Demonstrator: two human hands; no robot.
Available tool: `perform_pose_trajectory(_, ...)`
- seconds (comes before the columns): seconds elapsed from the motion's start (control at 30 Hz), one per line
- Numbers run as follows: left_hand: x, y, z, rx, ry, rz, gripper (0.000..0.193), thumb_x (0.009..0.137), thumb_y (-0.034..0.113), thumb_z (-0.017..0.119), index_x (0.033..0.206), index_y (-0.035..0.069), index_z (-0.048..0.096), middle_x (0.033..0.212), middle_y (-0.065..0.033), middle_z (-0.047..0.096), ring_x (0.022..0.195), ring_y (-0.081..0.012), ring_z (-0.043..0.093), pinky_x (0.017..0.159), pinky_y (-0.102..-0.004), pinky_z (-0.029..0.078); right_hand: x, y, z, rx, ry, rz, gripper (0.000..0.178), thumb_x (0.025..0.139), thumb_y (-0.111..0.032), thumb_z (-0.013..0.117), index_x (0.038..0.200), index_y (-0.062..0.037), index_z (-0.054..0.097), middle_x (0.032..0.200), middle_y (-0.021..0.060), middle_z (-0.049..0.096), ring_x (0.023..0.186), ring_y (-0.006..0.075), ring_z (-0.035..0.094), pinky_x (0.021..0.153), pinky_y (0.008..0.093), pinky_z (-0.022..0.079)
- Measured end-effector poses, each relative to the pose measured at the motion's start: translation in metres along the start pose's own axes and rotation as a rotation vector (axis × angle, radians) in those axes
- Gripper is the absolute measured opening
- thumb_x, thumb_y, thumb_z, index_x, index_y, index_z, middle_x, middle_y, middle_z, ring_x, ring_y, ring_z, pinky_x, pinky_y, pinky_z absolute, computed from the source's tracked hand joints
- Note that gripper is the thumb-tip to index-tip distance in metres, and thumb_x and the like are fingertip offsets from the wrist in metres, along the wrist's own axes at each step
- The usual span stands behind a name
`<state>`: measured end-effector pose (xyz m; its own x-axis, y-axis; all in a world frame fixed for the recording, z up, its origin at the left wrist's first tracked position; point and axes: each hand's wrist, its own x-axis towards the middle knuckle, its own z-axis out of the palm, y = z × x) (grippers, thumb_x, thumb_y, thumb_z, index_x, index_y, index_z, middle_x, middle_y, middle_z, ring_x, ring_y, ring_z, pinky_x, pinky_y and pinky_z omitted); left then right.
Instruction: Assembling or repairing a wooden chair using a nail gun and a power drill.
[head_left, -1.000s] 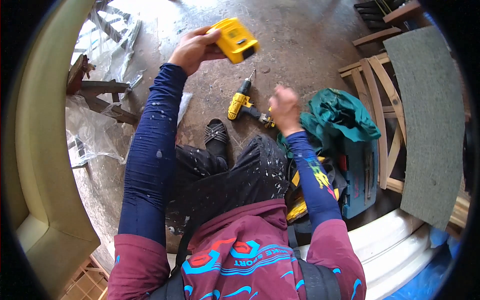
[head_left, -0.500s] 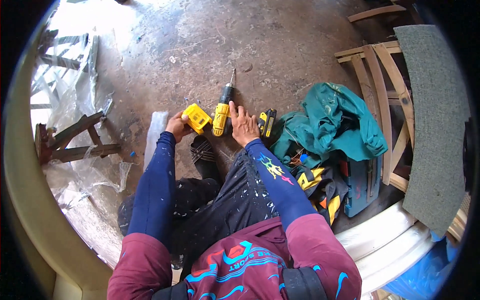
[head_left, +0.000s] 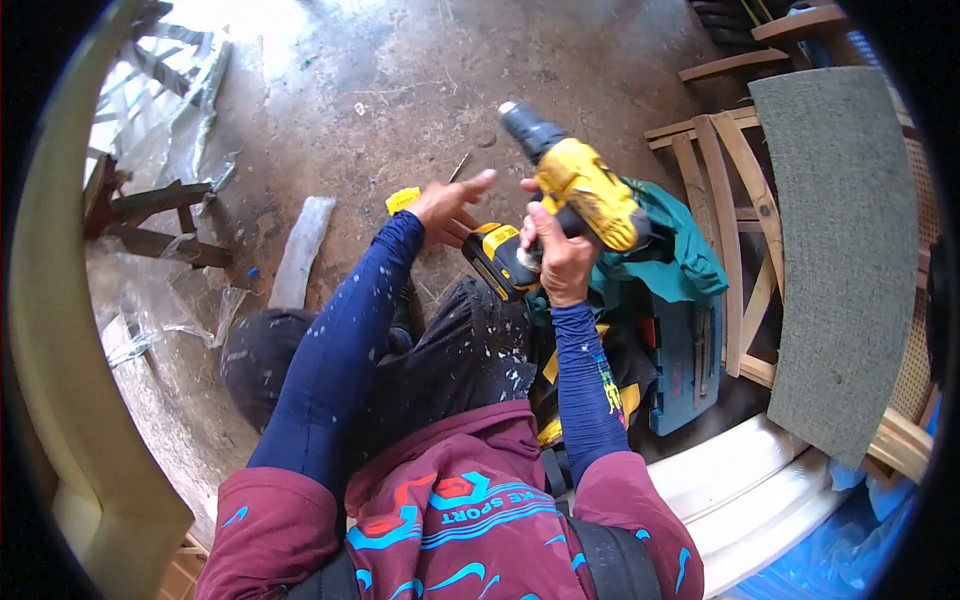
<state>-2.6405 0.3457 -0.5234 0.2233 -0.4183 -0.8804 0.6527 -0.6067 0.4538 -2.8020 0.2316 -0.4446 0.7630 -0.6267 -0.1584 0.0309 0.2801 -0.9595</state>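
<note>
My right hand (head_left: 562, 262) is closed around the handle of a yellow and black cordless drill (head_left: 585, 190), raised off the floor. Its chuck points away to the upper left, with no bit visible in it. At the handle's lower end, a black and yellow battery (head_left: 496, 258) faces my lap. My left hand (head_left: 448, 208) is beside the battery, fingers stretched out and apart. Just beyond it shows a thin drill bit (head_left: 461, 166); whether it touches the hand or lies on the floor I cannot tell. A yellow plastic piece (head_left: 402, 200) is partly hidden behind my left hand.
Green cloth (head_left: 690, 262) lies at the right over a blue-grey tool case (head_left: 686, 370). Wooden frames (head_left: 735, 190) and a grey padded panel (head_left: 835, 250) stand further right. Clear plastic wrap (head_left: 170, 290) and dark wooden legs (head_left: 160, 205) are at the left. A clear plastic strip (head_left: 302, 250) lies nearby.
My right hand has gripped the drill and lifted it off the floor, turning it. My left hand has let go of the yellow piece and moved right, toward the battery.
</note>
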Motion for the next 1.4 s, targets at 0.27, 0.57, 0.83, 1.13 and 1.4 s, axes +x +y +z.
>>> perform_pose_trajectory(0.27, -0.148, -0.068, 0.107, -0.513, -0.3, 0.229, 0.042, 0.1, 0.043, 0.06, 0.113, 0.004, 0.067, 0.103, -0.0078, 0.074, 0.089, -0.0199, 0.071, 0.083, -0.0376, 0.056, -0.123, -0.056, -0.025, 0.0, 0.0, -0.293, 0.036, 0.1, -0.011, 0.057, 0.132, 0.0057, 0.052, 0.076, 0.0023, 0.055, 0.067, 0.0101, 0.053, 0.067, 0.0252, 0.046)
perform_pose_trajectory(0.57, -0.165, -0.144, 0.098, -0.511, 0.06, 0.32, 0.03, 0.099, 0.024, 0.063, 0.112, -0.002, 0.065, 0.099, -0.0108, 0.071, 0.087, -0.0245, 0.069, 0.079, -0.0424, 0.056, -0.223, -0.082, -0.064, -0.297, -0.199, 0.013, 0.025, 0.095, -0.008, 0.058, 0.118, -0.0058, 0.068, 0.091, -0.0026, 0.068, 0.068, 0.007, 0.054, 0.068, 0.0242, 0.047)
perform_pose_trajectory(0.83, -0.173, -0.001, 0.027, -0.592, 0.024, 0.839, 0.037, 0.105, 0.036, 0.054, 0.122, 0.004, 0.06, 0.11, -0.0116, 0.07, 0.1, -0.0246, 0.07, 0.087, -0.0417, 0.06, -0.296, -0.061, -0.122, -0.13, 0.169, -0.004, 0.03, 0.094, -0.006, 0.053, 0.121, 0.0033, 0.062, 0.075, 0.0019, 0.058, 0.066, 0.0071, 0.053, 0.064, 0.0211, 0.045)
perform_pose_trajectory(1.13, -0.048, 0.063, 0.248, 0.394, -0.431, 1.222, 0.033, 0.097, 0.016, 0.068, 0.128, 0.005, 0.062, 0.096, -0.0043, 0.069, 0.089, -0.0123, 0.066, 0.078, -0.0292, 0.055, -0.31, -0.058, -0.146, -0.148, 0.483, 0.061, 0.037, 0.091, -0.008, 0.054, 0.124, 0.0055, 0.06, 0.072, 0.0015, 0.054, 0.067, 0.0102, 0.052, 0.066, 0.0238, 0.046)
perform_pose_trajectory(1.4, 0.075, -0.009, 0.312, 0.585, -0.227, 0.906, 0.046, 0.09, 0.009, 0.065, 0.135, 0.001, 0.059, 0.127, -0.0212, 0.067, 0.118, -0.0321, 0.065, 0.102, -0.0395, 0.05, -0.297, -0.053, -0.12, -0.233, 0.619, 0.175, 0.026, 0.087, -0.011, 0.053, 0.108, 0.0002, 0.063, 0.077, 0.0043, 0.058, 0.067, 0.0135, 0.055, 0.071, 0.0264, 0.047)
